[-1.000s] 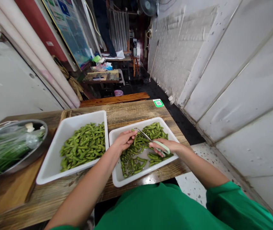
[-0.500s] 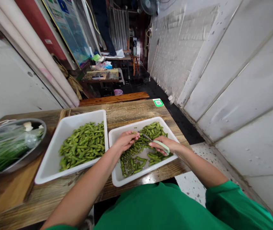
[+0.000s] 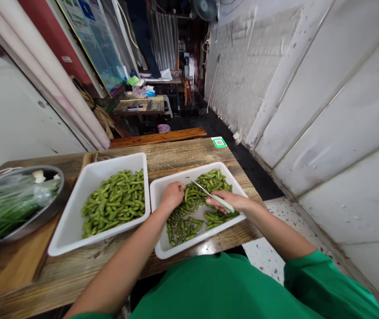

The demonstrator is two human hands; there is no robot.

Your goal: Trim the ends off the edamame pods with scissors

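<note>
Right hand [image 3: 232, 198]: palm inward, fingers wrapped round pale-green-handled metal scissors [image 3: 223, 203], blades pointing far-left. Left hand [image 3: 173, 194]: curled, back uppermost; whether pinching anything, cannot tell. Green bean pods [image 3: 216, 179]: in white rectangular plastic tray [image 3: 158, 191], near tabletop's [image 3: 179, 152] right edge.

Left tray [image 3: 71, 217]: on the table [image 3: 182, 153]
Right tray [image 3: 189, 247]: just beside it, to the right
Pods [image 3: 116, 199]: in both trays
Left hand [image 3: 173, 195]: over the right tray's left part
Scissors [image 3: 223, 203]: in the right hand [image 3: 232, 198], over the same tray
Bowl [image 3: 44, 217]: left of both trays, greens [image 3: 13, 212] inside
Bench [image 3: 159, 137]: behind the table
</note>
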